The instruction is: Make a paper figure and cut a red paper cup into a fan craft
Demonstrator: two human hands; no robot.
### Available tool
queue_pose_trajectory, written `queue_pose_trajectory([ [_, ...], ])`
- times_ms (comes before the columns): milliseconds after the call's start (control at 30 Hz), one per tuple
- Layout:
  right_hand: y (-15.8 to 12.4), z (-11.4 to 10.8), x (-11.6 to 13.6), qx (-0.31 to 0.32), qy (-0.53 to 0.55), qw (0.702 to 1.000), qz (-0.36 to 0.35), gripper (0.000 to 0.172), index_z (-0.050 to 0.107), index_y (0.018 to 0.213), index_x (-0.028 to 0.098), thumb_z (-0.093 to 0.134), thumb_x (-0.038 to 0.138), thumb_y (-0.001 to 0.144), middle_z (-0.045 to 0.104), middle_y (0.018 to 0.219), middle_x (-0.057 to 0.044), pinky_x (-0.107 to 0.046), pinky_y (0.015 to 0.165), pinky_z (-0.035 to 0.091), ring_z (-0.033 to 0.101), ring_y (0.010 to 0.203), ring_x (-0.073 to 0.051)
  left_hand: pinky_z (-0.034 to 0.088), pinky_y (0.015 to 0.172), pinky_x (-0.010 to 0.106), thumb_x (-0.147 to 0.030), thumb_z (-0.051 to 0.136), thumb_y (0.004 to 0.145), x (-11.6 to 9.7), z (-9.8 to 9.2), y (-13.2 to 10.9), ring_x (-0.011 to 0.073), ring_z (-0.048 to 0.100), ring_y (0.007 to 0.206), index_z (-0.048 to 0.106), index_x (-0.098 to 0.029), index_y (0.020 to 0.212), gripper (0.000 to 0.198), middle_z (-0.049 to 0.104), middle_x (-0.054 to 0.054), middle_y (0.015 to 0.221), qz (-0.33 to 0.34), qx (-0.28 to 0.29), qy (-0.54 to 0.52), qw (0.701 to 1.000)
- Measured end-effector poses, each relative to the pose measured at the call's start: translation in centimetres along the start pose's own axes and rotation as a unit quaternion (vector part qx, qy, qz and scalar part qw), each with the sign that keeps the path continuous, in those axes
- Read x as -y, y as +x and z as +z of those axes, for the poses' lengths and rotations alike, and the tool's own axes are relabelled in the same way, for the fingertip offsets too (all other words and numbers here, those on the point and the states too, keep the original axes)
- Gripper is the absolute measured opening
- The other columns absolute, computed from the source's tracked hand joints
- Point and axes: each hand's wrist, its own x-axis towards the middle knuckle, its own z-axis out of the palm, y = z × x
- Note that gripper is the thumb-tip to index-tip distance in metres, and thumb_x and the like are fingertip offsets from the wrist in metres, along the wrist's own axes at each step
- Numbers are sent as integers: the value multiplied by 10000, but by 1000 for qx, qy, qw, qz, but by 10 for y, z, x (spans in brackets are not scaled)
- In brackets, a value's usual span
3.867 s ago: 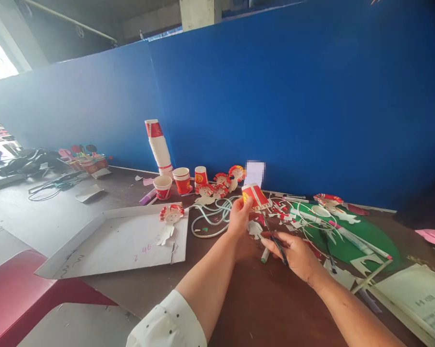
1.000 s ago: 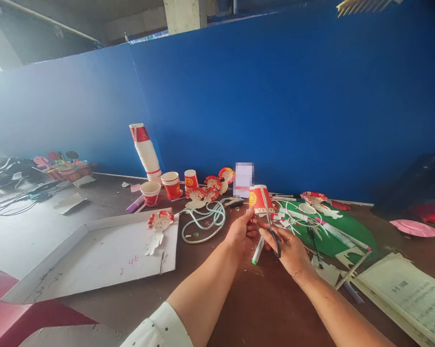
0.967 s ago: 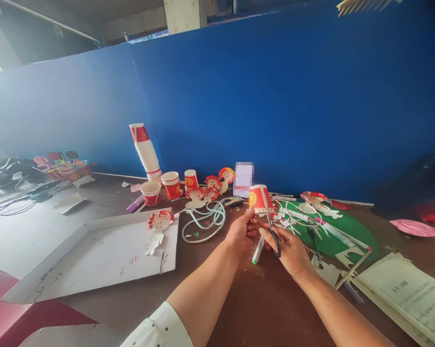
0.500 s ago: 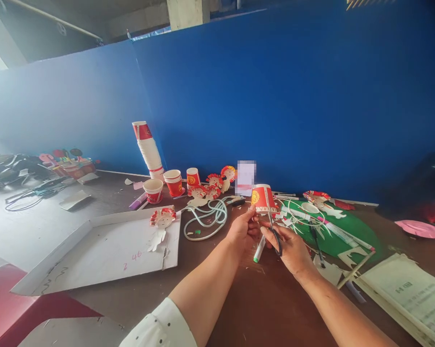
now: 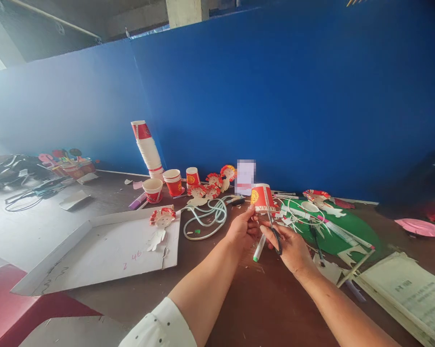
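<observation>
A red and white paper cup [image 5: 263, 196], upside down with a zigzag band near its lower edge, is held at its lower left by my left hand [image 5: 245, 227]. My right hand [image 5: 289, 246] grips a pair of scissors [image 5: 276, 236] by the dark handles. The blades point up against the cup's side, at its lower right. Whether they are cutting at this instant I cannot tell. Beneath the hands a green-tipped white marker [image 5: 259, 248] lies on the table. Partly behind the right hand are white paper scraps and a green round mat [image 5: 354, 231].
On the left sits a white cardboard tray [image 5: 105, 246] with a cut-cup figure [image 5: 163, 219] on it. Behind stand a tall cup stack [image 5: 148, 149] and several loose cups. A coiled pale cable [image 5: 206, 236] lies left of my hands; a paper booklet [image 5: 408, 289] is at right.
Hardly anything differs. The view has shifted very slightly; both hands keep the same grip on the cup and the scissors.
</observation>
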Motion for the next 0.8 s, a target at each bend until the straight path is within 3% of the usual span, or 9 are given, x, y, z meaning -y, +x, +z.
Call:
queue_pose_trajectory([
  [367, 1, -3, -5, -2, -21, 1000, -7, 358, 706, 1043, 185, 667, 388, 751, 642, 659, 19, -249, 585, 462, 563, 566, -135, 152, 297, 97, -264, 613, 857, 1, 0, 0, -18, 231, 350, 512, -111, 699, 242, 435, -47, 557, 3, 16, -5, 1000],
  [800, -2, -1, -1, -10, -31, 999, -32, 430, 714, 962, 175, 678, 531, 723, 570, 536, 27, -260, 509, 440, 543, 475, -139, 152, 303, 98, -287, 678, 806, 0, 0, -1, -17, 244, 364, 525, -115, 700, 254, 434, -46, 579, 9, 9, 4, 1000],
])
